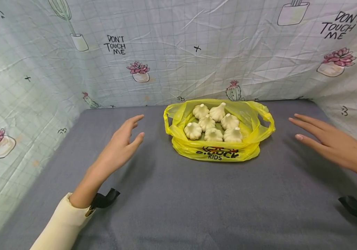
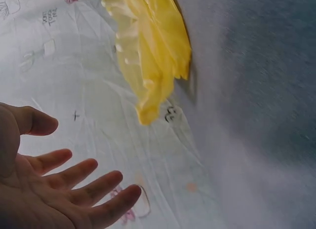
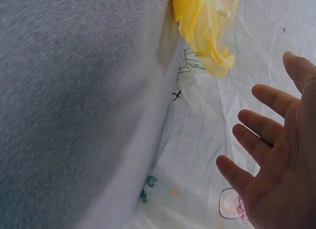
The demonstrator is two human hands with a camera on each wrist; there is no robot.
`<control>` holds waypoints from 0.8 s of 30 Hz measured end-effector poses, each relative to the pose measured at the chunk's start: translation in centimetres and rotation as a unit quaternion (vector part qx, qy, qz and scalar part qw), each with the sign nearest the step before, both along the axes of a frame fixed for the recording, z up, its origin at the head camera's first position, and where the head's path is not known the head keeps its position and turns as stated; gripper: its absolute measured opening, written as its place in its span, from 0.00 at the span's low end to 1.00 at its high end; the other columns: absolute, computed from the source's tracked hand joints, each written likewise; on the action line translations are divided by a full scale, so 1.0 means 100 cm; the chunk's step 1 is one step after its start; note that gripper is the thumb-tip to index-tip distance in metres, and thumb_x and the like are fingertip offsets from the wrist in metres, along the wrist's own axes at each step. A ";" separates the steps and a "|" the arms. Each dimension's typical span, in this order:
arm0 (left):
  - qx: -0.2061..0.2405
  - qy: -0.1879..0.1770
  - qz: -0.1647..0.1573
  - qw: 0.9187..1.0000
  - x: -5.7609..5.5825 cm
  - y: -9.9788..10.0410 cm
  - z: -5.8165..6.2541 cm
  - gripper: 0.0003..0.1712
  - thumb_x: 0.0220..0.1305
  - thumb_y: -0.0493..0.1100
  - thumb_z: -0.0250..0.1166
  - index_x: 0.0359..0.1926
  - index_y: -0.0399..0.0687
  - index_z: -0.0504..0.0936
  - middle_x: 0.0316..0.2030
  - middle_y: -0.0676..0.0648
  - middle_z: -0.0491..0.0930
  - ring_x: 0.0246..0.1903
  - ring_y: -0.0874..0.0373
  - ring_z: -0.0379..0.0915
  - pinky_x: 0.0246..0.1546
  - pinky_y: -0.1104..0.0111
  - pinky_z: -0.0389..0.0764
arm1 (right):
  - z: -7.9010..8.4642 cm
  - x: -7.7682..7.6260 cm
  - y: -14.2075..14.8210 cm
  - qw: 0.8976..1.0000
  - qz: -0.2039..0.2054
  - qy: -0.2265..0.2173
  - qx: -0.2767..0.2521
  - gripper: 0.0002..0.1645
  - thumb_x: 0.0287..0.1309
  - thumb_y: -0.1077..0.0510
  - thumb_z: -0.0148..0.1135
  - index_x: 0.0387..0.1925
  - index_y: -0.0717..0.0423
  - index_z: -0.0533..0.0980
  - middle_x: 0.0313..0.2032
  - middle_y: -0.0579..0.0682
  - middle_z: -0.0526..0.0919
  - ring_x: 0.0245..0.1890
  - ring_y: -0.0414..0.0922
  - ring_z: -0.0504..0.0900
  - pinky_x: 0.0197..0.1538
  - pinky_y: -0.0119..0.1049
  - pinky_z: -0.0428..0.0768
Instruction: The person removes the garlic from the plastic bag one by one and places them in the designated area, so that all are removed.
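A yellow plastic bag (image 1: 215, 152) with two loop handles sits at the back middle of the grey table, its mouth spread wide. Inside it lie several white garlic bulbs (image 1: 207, 122). My left hand (image 1: 120, 144) hovers to the left of the bag, fingers extended and thumb apart, holding nothing. On the other side my right hand (image 1: 328, 139) is held over the table with straight fingers, also empty. Both wrist views show the bag's handle ends (image 2: 148, 108) beyond the spread fingers, with a gap between hand and plastic.
A grey cloth (image 1: 197, 201) covers the table. Behind it and on the sides hangs a pale curtain (image 1: 172, 52) printed with cacti, pots and lettering. Black straps (image 1: 104, 198) are on both wrists.
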State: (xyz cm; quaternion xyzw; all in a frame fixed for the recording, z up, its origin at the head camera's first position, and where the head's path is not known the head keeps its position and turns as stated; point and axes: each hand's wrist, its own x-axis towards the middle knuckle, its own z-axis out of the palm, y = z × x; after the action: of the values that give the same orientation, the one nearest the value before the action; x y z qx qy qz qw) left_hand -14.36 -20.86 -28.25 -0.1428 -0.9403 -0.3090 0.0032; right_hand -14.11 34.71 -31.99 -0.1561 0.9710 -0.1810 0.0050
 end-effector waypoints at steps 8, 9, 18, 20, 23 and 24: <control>0.028 0.021 -0.033 0.999 -0.008 0.017 0.002 0.32 0.80 0.51 0.52 0.79 0.56 0.55 0.77 0.49 0.57 0.74 0.47 0.58 0.68 0.44 0.66 | 0.007 -0.010 -0.008 0.999 0.011 -0.001 -0.035 0.34 0.78 0.47 0.50 0.78 0.53 0.59 0.75 0.66 0.59 0.73 0.70 0.57 0.69 0.72 0.52; 0.032 0.023 -0.036 0.999 -0.009 0.019 0.002 0.32 0.80 0.50 0.52 0.79 0.57 0.56 0.76 0.49 0.58 0.74 0.47 0.58 0.68 0.45 0.66 | 0.007 -0.011 -0.009 0.999 0.013 0.001 -0.041 0.33 0.78 0.48 0.50 0.77 0.53 0.60 0.74 0.66 0.60 0.72 0.70 0.58 0.69 0.72 0.53; 0.053 0.026 -0.066 0.996 -0.014 0.036 0.010 0.31 0.79 0.49 0.53 0.78 0.57 0.57 0.76 0.51 0.58 0.73 0.50 0.60 0.67 0.48 0.69 | 0.008 -0.026 -0.013 0.996 0.006 -0.025 -0.087 0.29 0.79 0.47 0.48 0.76 0.45 0.65 0.72 0.58 0.68 0.69 0.63 0.65 0.63 0.64 0.64; 0.060 0.029 -0.073 0.995 -0.015 0.040 0.011 0.31 0.79 0.48 0.53 0.78 0.57 0.57 0.76 0.52 0.58 0.73 0.50 0.61 0.67 0.48 0.69 | 0.007 -0.031 -0.014 0.995 0.007 -0.035 -0.097 0.28 0.79 0.47 0.48 0.76 0.44 0.65 0.72 0.57 0.69 0.68 0.60 0.66 0.62 0.60 0.64; 0.070 0.030 -0.085 0.993 -0.018 0.045 0.013 0.31 0.79 0.46 0.53 0.78 0.56 0.58 0.75 0.53 0.59 0.72 0.51 0.61 0.67 0.49 0.69 | 0.006 -0.038 -0.017 0.994 0.007 -0.048 -0.103 0.29 0.79 0.46 0.48 0.76 0.42 0.64 0.72 0.56 0.69 0.64 0.51 0.74 0.59 0.54 0.71; 0.074 0.030 -0.089 0.993 -0.019 0.047 0.013 0.30 0.79 0.46 0.53 0.77 0.56 0.58 0.75 0.53 0.59 0.72 0.51 0.62 0.67 0.50 0.69 | 0.005 -0.041 -0.018 0.993 0.007 -0.054 -0.109 0.29 0.79 0.46 0.48 0.77 0.41 0.64 0.72 0.56 0.68 0.61 0.46 0.78 0.58 0.49 0.74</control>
State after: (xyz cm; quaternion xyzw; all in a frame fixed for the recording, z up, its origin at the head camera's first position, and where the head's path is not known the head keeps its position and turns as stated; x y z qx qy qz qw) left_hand -16.22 -16.21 -26.93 -0.2348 -0.8977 -0.3725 0.0149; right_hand -18.21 32.88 -31.46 -0.1530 0.9427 -0.2934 0.0413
